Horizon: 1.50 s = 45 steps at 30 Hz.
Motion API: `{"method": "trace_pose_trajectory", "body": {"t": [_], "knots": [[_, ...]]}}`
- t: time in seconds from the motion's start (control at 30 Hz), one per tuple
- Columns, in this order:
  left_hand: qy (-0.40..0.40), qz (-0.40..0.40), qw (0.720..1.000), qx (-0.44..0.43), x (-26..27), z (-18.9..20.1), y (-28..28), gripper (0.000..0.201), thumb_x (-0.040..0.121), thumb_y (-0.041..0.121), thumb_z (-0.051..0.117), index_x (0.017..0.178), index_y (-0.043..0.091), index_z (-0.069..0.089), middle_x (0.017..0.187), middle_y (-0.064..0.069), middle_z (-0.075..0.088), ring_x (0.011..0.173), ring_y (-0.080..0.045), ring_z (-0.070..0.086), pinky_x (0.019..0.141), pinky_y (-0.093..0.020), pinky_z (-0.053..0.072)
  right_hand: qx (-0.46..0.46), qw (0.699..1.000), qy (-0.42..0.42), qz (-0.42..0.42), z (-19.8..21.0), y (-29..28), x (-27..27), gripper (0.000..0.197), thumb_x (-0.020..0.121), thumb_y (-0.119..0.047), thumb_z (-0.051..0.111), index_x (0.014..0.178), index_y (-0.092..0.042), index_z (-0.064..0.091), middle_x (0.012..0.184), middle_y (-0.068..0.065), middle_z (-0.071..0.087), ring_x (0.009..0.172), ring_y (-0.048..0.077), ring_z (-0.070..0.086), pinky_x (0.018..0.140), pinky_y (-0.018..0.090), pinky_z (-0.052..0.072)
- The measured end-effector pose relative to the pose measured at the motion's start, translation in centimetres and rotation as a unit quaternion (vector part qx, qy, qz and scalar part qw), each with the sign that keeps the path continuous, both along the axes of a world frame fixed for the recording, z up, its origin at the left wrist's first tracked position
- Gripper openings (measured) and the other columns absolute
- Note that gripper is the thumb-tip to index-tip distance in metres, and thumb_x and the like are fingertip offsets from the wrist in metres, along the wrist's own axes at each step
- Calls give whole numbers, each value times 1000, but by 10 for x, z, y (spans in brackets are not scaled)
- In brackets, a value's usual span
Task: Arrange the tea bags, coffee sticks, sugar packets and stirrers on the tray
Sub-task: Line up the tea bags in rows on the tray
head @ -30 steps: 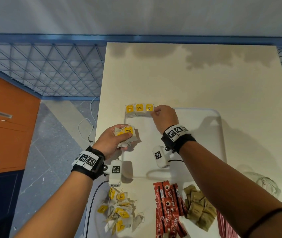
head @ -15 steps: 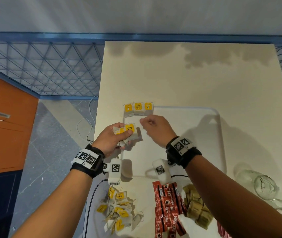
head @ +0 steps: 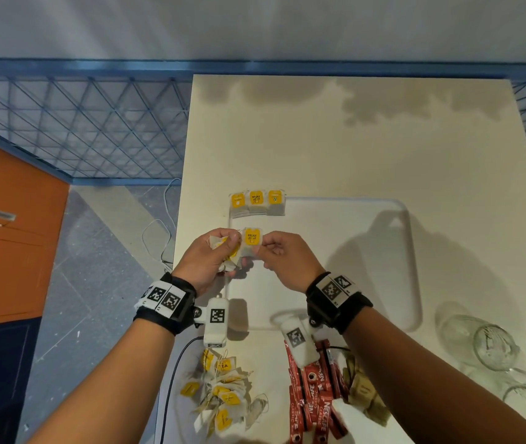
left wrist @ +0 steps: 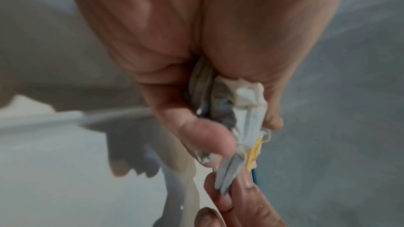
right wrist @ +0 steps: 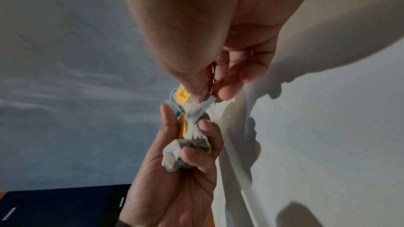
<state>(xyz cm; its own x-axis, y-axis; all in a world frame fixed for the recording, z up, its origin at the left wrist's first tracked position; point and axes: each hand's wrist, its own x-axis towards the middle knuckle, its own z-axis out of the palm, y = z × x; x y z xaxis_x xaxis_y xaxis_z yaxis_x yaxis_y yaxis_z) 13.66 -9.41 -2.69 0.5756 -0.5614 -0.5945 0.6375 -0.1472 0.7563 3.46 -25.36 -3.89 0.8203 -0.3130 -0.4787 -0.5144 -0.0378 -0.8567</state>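
Yellow-tagged tea bags fill my left hand [head: 205,261]: a crumpled bunch [right wrist: 186,151] with my fingers curled round it, held over the near left corner of the white tray [head: 345,325]. My right hand [head: 284,261] meets it from the right and pinches one tea bag [head: 251,241] between thumb and forefinger at the bunch's top edge; its yellow tag faces up and reads RELAX. Both hands touch that bag, and the wrist views show its paper stretched between my fingertips and the bunch.

Three tea bags [head: 257,202] lie side by side in a row at the tray's far left corner, tags up, touching one another. On the cream table [head: 351,139], nearer to me than the tray, a loose heap of tea bags [head: 220,395] lies on the left, red Nescafe coffee sticks [head: 314,398] in the middle, and brown sugar packets [head: 362,389] just beside them on the right. Clear drinking glasses [head: 492,350] lie on their sides on the table, right of the tray.
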Motion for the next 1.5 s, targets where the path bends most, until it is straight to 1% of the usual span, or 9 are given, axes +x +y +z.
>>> {"method": "trace_pose_trajectory", "body": {"t": [0.13,0.27,0.5,0.7,0.93,1.17,1.3,1.4,1.5], "knots": [[5,11,1000,-9,3,8,3,29,91,27,60,105,2,61,72,-14,68,58,-24,67,43,-22,43,-84,996,10,-15,-9,-11,21,14,95,-29,70,88,-17,74,77,-10,70,77,16,67,78,39,58],[23,20,999,-17,5,12,9,14,96,21,57,99,9,63,76,-9,68,62,-24,65,45,-22,38,-156,987,23,8,-10,-12,41,16,96,-29,66,91,-17,75,89,-2,74,84,18,67,79,30,53],[56,22,998,-22,7,16,17,16,103,17,48,97,10,62,77,-8,67,65,-23,63,46,-23,33,-216,974,52,44,-18,3,65,26,95,-33,61,79,-17,74,75,-2,72,76,26,68,77,44,58],[85,47,995,0,11,6,21,16,99,18,57,113,11,61,94,-11,68,75,-24,69,51,-22,52,-243,967,55,58,-18,6,70,33,95,-34,61,76,-12,75,72,5,72,73,27,68,73,43,59],[138,90,986,-26,14,2,23,39,90,-8,39,118,7,61,102,-17,71,83,-36,72,56,-33,62,-258,964,45,34,-18,7,68,23,95,-38,62,81,-20,58,75,-1,67,75,29,65,75,44,57],[91,60,994,-30,7,3,18,35,96,-12,48,121,10,60,96,-13,74,80,-25,75,60,-30,61,-217,976,19,10,-4,3,50,20,101,-46,56,91,-29,60,76,-10,67,77,18,66,75,36,54],[77,46,995,-42,2,4,14,33,96,-11,49,118,11,60,92,-9,76,77,-23,76,62,-29,62,-159,987,-6,-6,9,10,26,31,103,-42,56,79,-24,62,74,-7,66,72,16,62,67,34,49],[67,37,996,-47,-2,1,10,33,95,-10,52,121,8,60,97,-12,75,82,-24,75,71,-34,64,-82,997,-3,-15,12,17,8,31,101,-43,59,82,-22,70,79,-3,72,74,18,66,77,43,57],[57,36,997,-30,-6,-2,6,31,95,-7,56,123,8,59,102,-14,73,84,-23,73,74,-32,63,-22,999,-2,-32,14,23,-6,23,99,-40,65,92,-22,76,83,-8,73,76,12,65,82,38,56]]}}
